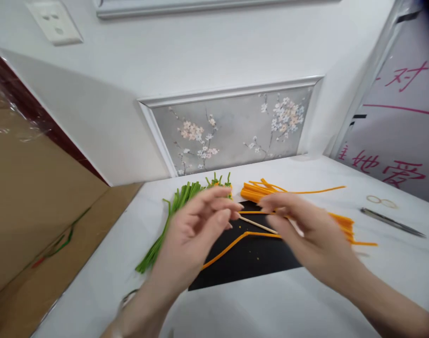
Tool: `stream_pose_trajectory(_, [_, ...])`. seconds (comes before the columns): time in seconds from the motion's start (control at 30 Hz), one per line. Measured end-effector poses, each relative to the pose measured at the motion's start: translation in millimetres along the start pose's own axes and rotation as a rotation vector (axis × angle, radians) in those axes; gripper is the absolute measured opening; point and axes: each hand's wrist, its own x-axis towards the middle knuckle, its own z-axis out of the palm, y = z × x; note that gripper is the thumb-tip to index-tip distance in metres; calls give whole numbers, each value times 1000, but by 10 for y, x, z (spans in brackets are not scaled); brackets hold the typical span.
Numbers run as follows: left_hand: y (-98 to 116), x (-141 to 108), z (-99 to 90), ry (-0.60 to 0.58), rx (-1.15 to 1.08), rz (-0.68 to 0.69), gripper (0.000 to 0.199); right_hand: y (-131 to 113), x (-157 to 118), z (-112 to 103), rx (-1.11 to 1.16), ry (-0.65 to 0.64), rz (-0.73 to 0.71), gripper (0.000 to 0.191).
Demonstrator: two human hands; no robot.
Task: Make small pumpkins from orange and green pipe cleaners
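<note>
My left hand (196,230) has its fingers curled toward the thumb, at the near end of a thin orange fuzzy stem (251,212). Facing it, my right hand (313,230) closes its fingertips around the stem's other end; both hands are slightly blurred. Just below, a thin wooden stick (258,224) slants between the hands. A bent orange stem (228,247) lies on the black mat (249,260), its right end reaching behind my right hand. Behind my left hand are green stems (181,202) and a small green-and-orange piece (219,180).
Orange stems (256,190) lie in a bundle behind my right hand, with more (344,225) to its right. Tweezers (392,222) and two rubber bands (381,202) rest on the white table (404,263). A wall with a floral panel (235,126) stands behind.
</note>
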Motion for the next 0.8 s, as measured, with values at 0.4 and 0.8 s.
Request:
stream_pose_trajectory(0.4, [-1076,80,212,-315,290,-336,19,2,385,423,-119,-62,-28,13])
stream_pose_trajectory(0.8, [-983,90,187,-329,10,-590,36,-45,287,315,-167,120,-278,21])
